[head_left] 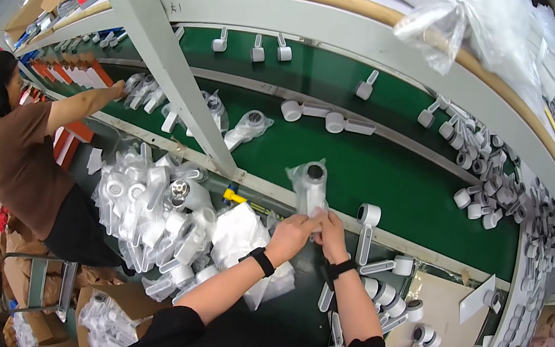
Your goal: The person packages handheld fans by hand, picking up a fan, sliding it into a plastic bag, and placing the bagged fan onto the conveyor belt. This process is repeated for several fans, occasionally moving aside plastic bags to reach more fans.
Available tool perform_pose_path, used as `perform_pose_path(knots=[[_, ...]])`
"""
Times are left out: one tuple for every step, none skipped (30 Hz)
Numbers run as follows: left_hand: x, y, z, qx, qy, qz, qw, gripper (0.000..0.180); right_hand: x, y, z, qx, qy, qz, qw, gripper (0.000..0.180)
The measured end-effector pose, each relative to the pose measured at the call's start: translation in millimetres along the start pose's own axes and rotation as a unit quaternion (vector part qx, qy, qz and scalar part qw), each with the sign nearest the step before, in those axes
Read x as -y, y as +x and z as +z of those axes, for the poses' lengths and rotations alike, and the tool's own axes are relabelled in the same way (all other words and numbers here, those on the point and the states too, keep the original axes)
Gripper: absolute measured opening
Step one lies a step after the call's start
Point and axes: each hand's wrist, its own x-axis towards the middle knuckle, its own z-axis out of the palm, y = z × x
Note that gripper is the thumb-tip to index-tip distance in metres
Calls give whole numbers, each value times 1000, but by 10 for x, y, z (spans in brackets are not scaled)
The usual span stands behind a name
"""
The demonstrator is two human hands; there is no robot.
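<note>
Sleeves: your black sleeves come in from the lower edge, both forearms meeting over the dark tabletop [293, 307].
Left hand: your left hand [291, 235] is closed on the lower end of the bagged part [309, 186], fingers wrapped around the plastic.
Right hand: your right hand [333, 235] is pinched on the same lower end, touching your left hand.
Where it is: the bagged part stands almost upright above your hands, at the near edge of the green belt [393, 177].
Weight: it looks like a light white plastic piece with a round head and a flat handle; you should manage it with fingertips alone.
Stiffness: the piece inside seems rigid, while the clear bag is soft and loose around it.
Slip: the film will probably slide over the smooth plastic, so squeeze through the bag onto the handle, not on slack film.
Best hold: take the flat handle low down and keep the round head free.
Nearby: a heap of bagged parts [154, 219] lies to your left, bare white parts [382, 292] to your right.
Others: a person in a brown top [25, 162] reaches onto the belt far left.
</note>
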Motion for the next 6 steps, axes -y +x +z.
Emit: perform_pose_path(knots=[[112, 47, 73, 9, -27, -4, 1000, 36, 17, 162, 25, 7, 9, -7, 1000, 16], [206, 75, 148, 5, -26, -1, 1000, 36, 28, 312, 50, 14, 17, -15, 1000, 17], [302, 93, 236, 18, -3, -23, 1000, 41, -25, 495, 49, 10, -25, -7, 1000, 12], [437, 81, 322, 27, 23, -45, 998, 47, -39, 647, 94, 13, -26, -13, 1000, 12], [574, 76, 403, 43, 52, -82, 994, 58, -53, 792, 141, 16, -32, 17, 999, 14], [632, 120, 424, 48, 60, -120, 990, 65, -56, 922, 177, 15, -37, 49, 998, 18]])
